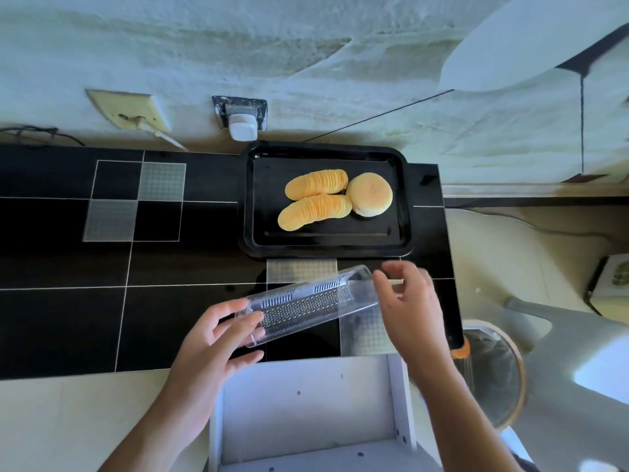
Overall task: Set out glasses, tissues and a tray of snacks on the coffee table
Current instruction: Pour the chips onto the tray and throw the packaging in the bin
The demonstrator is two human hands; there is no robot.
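Note:
A black tray (326, 248) sits on the black tiled counter (68, 267) by the wall. On it lie two rows of stacked yellow crackers (316, 182) (315, 212) and a round bun (369, 195). In front of the tray, a clear ribbed plastic cracker sleeve (306, 303) hangs tilted above the counter, with nothing visible inside it. My left hand (218, 338) grips its near left end. My right hand (412, 308) is at its far right end, fingers bent around it; the hand is blurred.
A white stool or shelf (306, 403) stands below my arms. A round bin (493, 369) sits on the floor to the right of the counter's edge. Wall sockets with a white plug (241, 126) and a cable are behind the counter.

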